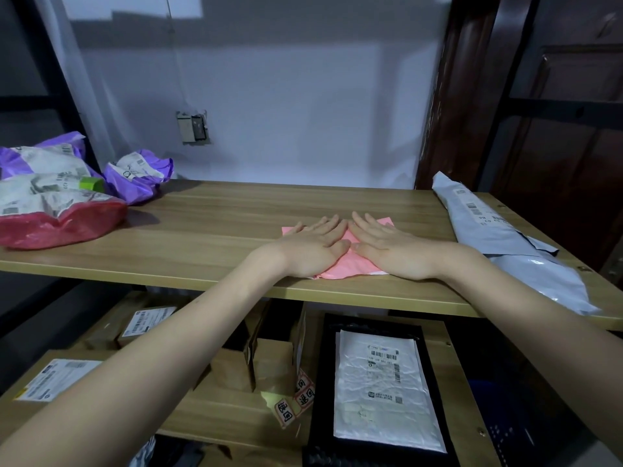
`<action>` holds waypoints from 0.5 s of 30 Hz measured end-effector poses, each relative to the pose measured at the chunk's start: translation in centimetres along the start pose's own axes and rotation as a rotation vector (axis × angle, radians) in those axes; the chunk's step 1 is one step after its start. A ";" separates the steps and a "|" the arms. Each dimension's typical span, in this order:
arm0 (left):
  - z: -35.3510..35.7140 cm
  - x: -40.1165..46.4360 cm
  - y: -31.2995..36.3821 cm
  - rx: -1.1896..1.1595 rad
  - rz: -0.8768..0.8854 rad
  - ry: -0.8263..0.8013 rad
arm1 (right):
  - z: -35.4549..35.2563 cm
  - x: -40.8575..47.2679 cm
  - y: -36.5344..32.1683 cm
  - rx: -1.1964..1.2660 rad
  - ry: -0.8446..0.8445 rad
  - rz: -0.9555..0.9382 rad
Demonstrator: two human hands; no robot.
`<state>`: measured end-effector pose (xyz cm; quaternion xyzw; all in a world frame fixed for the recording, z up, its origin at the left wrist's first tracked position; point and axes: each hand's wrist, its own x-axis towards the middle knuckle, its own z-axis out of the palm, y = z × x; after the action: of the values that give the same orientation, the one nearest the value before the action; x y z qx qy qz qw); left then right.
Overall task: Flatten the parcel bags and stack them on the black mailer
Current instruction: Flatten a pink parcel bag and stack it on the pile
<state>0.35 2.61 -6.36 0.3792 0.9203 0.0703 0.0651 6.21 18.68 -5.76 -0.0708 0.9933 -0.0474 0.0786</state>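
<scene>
A pink parcel bag (347, 261) lies flat near the front edge of the upper wooden shelf (215, 224). My left hand (313, 244) and my right hand (387, 246) press on it side by side, palms down, fingers straight, fingertips nearly touching. Most of the bag is hidden under them. The black mailer (323, 375) lies on the lower shelf at the right, with a flattened white bag bearing a label (381, 385) on top of it.
Crumpled purple bags (138, 173), white bags and a red bag (64, 224) are piled at the upper shelf's left end. A long grey mailer (505, 237) lies along its right end. Brown cardboard parcels (269, 365) stand on the lower shelf.
</scene>
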 end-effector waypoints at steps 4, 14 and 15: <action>0.1 0.1 -0.1 -0.010 0.010 0.002 | 0.0 0.1 0.0 0.009 -0.014 0.003; 0.0 0.1 0.0 -0.004 0.005 -0.017 | 0.1 0.0 0.1 0.024 -0.006 0.024; 0.0 0.1 -0.1 -0.005 0.007 -0.016 | 0.1 0.0 0.1 0.022 -0.008 0.023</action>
<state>0.21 2.67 -6.37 0.3829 0.9182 0.0697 0.0734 6.20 18.80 -5.88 -0.0588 0.9931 -0.0572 0.0839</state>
